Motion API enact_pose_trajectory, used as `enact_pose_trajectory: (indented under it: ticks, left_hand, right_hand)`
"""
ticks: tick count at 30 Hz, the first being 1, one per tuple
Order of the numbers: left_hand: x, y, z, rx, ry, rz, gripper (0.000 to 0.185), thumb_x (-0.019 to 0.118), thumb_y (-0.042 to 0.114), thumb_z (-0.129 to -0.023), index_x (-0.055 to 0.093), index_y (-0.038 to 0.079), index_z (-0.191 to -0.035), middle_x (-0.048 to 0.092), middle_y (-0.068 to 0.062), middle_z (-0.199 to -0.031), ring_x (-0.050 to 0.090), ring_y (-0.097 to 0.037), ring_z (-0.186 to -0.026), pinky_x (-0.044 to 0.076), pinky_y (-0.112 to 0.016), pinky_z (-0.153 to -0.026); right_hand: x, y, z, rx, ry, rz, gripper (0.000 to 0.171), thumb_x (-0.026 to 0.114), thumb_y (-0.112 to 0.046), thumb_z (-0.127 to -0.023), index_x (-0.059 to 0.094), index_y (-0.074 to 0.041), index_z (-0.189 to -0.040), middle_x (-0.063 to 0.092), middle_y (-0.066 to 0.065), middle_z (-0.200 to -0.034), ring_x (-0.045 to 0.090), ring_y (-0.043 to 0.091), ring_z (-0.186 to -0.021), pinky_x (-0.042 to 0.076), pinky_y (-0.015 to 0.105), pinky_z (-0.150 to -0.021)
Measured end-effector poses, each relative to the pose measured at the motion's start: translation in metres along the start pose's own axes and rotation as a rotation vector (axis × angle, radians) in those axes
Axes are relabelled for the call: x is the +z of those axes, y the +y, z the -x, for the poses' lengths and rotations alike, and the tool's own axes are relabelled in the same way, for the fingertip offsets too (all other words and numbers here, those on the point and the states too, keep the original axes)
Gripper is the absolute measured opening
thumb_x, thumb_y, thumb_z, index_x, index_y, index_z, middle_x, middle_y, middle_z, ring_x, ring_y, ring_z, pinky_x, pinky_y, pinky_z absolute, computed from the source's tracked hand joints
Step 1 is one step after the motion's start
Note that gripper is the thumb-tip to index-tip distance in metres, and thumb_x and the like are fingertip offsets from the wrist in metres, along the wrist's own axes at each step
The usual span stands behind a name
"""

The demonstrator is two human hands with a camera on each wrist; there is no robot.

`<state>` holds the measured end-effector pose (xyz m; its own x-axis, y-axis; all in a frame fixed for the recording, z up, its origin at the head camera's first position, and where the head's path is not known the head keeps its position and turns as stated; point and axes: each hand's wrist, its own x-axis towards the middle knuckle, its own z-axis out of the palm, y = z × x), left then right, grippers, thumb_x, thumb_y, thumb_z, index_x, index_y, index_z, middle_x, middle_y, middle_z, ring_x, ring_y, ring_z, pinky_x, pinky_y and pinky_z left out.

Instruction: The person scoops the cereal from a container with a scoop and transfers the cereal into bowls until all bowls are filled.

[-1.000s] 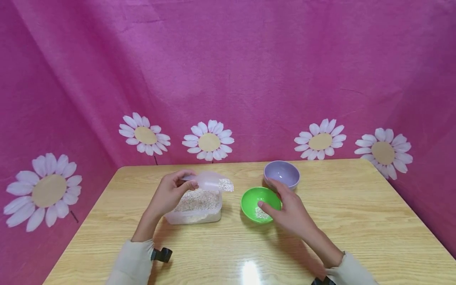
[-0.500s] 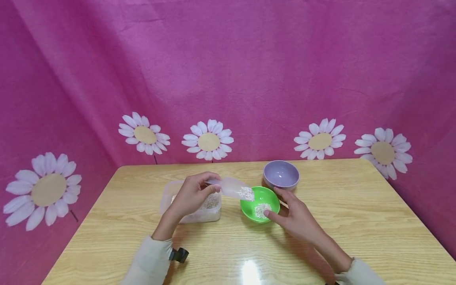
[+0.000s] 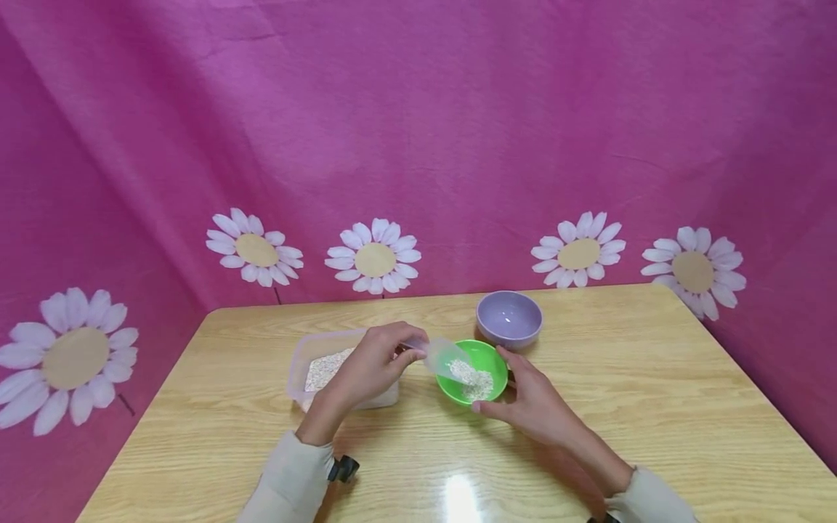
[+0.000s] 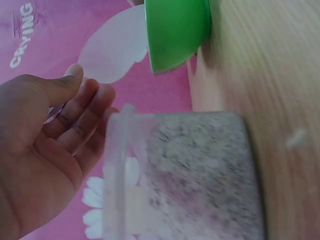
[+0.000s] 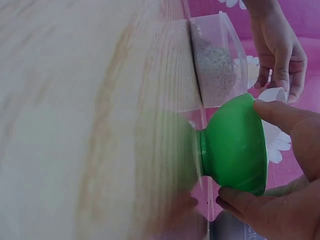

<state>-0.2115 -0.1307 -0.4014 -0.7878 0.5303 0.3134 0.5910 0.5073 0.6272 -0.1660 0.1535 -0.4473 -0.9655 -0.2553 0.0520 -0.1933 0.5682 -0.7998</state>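
Cloth: a magenta hanging printed with white daisies stands at the left and runs behind everything.
Left sleeve: pale, with a black device at the wrist.
Tub: a translucent rectangular container on the table, holding pale flakes; the left forearm and hand pass over it and hide part of it from the head camera.
Left hand: raised above the tub's right side, thumb and fingers pinching the scoop's handle.
Scoop: translucent, tilted with its mouth over the green bowl; flakes at its lip run together with those in the bowl. Whether it touches the rim I cannot tell.
Green bowl: upright on the table, right of the tub and apart from it, with a small heap of flakes inside.
Purple bowl: upright, just behind the green one and a little to its right.
Right hand: well apart from the left, gripping the green bowl from the right between thumb and fingers.
Table: light wood grain, stretching off to the right, with a bright reflection near the front.
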Motion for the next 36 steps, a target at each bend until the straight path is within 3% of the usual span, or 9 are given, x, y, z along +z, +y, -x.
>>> enact_pose_trajectory:
  ticks: [9,15,25,30,36]
  left_hand:
    - [-0.001,0.015,-0.003,0.115,-0.004,-0.150,0.013,0.073,0.011,-0.103,0.077,0.009,-0.114,0.075,0.000,-0.104,0.066,-0.011,-0.090,0.059,-0.025,-0.081]
    - [-0.005,0.016,-0.001,0.139,0.021,-0.162,0.011,0.074,0.011,-0.102,0.077,0.010,-0.113,0.074,0.001,-0.102,0.065,-0.010,-0.089,0.059,-0.026,-0.081]
    - [-0.025,0.002,0.008,0.057,0.064,-0.025,0.015,0.074,0.009,-0.101,0.076,0.008,-0.116,0.076,-0.003,-0.108,0.071,-0.015,-0.092,0.062,-0.028,-0.083]
    - [-0.039,-0.009,0.013,0.033,0.138,-0.016,0.018,0.074,0.007,-0.101,0.076,0.007,-0.118,0.079,-0.005,-0.108,0.074,-0.016,-0.095,0.063,-0.034,-0.085]
    - [-0.059,-0.024,0.023,-0.066,0.229,-0.007,0.021,0.076,0.006,-0.099,0.076,0.007,-0.120,0.080,-0.007,-0.106,0.072,-0.016,-0.089,0.060,-0.030,-0.080]
  right_hand:
    - [0.001,0.000,-0.001,0.006,0.010,-0.008,0.108,0.094,-0.030,-0.084,0.031,0.013,-0.161,0.045,0.033,-0.161,0.061,0.040,-0.137,0.052,0.052,-0.113]
    - [0.001,0.000,-0.001,0.015,0.012,-0.006,0.108,0.094,-0.028,-0.084,0.031,0.012,-0.161,0.045,0.033,-0.161,0.060,0.041,-0.138,0.052,0.052,-0.114]
    - [-0.003,-0.006,0.001,-0.016,0.039,0.028,0.106,0.094,-0.031,-0.084,0.033,0.010,-0.162,0.043,0.031,-0.163,0.054,0.044,-0.145,0.048,0.056,-0.117]
    - [-0.010,-0.017,-0.001,-0.077,0.116,0.072,0.098,0.093,-0.029,-0.086,0.040,0.010,-0.158,0.047,0.032,-0.160,0.057,0.048,-0.141,0.050,0.060,-0.113]
    - [-0.007,-0.031,-0.006,-0.122,0.167,0.137,0.093,0.092,-0.033,-0.085,0.046,0.006,-0.156,0.051,0.027,-0.158,0.057,0.047,-0.141,0.045,0.066,-0.115]
